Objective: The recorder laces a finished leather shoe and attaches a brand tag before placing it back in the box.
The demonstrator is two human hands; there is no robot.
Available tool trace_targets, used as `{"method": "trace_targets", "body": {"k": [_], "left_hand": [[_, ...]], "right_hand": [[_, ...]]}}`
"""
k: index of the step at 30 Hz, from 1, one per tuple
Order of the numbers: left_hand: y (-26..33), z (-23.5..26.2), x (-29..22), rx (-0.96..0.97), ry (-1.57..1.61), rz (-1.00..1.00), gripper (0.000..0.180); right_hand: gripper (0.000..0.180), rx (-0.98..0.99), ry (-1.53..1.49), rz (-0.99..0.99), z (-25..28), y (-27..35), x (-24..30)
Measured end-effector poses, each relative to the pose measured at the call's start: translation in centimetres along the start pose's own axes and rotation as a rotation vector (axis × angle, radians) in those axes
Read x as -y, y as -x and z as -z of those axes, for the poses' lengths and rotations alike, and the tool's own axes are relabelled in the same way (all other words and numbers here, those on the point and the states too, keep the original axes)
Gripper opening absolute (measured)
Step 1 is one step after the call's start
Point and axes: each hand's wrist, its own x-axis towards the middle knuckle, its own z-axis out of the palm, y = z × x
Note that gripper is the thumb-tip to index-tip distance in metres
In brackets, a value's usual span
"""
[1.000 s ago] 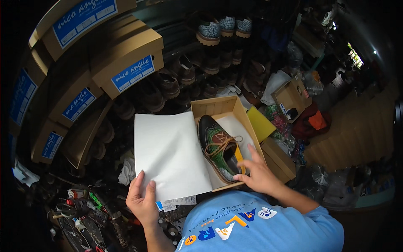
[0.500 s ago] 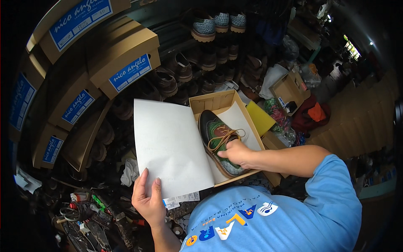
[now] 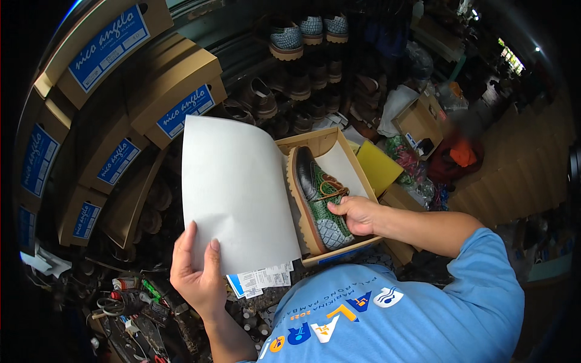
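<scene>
A single low-cut leather lace-up shoe with a black toe, a green textured side and a grey-blue textured heel (image 3: 319, 209) lay in a tan open cardboard box (image 3: 357, 172), tilted so that its sole faced left and its toe pointed away from you. Your right hand (image 3: 358, 216) gripped it near the ankle opening, thumb against the green side, other fingers curled and partly hidden. A loose grip there could have let the shoe drop or its heel scrape the near wall; the tan lace (image 3: 330, 189), bowed and standing clear, could have snagged on your thumb. The thick tan sole (image 3: 298, 199) had a notched edge, and the upper looked glossy at the toe.

Your left hand (image 3: 196, 272) held a large white paper sheet (image 3: 236, 193) at its near left corner, thumb and forefinger on the face, the rest out of sight; too hard a pull there could have creased or torn it.

Beyond, a yellow flat panel (image 3: 380, 169) leaned beside the box, printed paper labels (image 3: 266, 281) lay under the sheet's near edge, closed tan shoeboxes (image 3: 175, 75) rose at left, and dark brown shoes (image 3: 260, 100) filled the shelves behind.
</scene>
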Motion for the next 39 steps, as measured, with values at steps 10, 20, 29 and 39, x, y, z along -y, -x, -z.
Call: {"method": "trace_targets", "body": {"k": [10, 20, 29, 39], "left_hand": [[0.6, -6.6, 4.2, 0.485, 0.621, 0.184, 0.137], [4.3, -8.9, 7.8, 0.837, 0.089, 0.056, 0.11], [-1.6, -15.4, 3.1, 0.998, -0.573, -0.558, 0.102], [-5.1, -24.4, 1.2, 1.633, -1.077, -0.549, 0.098]], "right_hand": [[0.033, 0.182, -0.112, -0.089, 1.7, -2.5, -4.3], [0.039, 0.491, 0.624, 0.318, -0.9, 4.2, -2.1], [0.046, 0.246, 1.848, 0.667, 0.9, 5.9, -2.2], [0.052, 0.202, 1.384, 1.332, 0.6, 11.8, 0.3]]}}
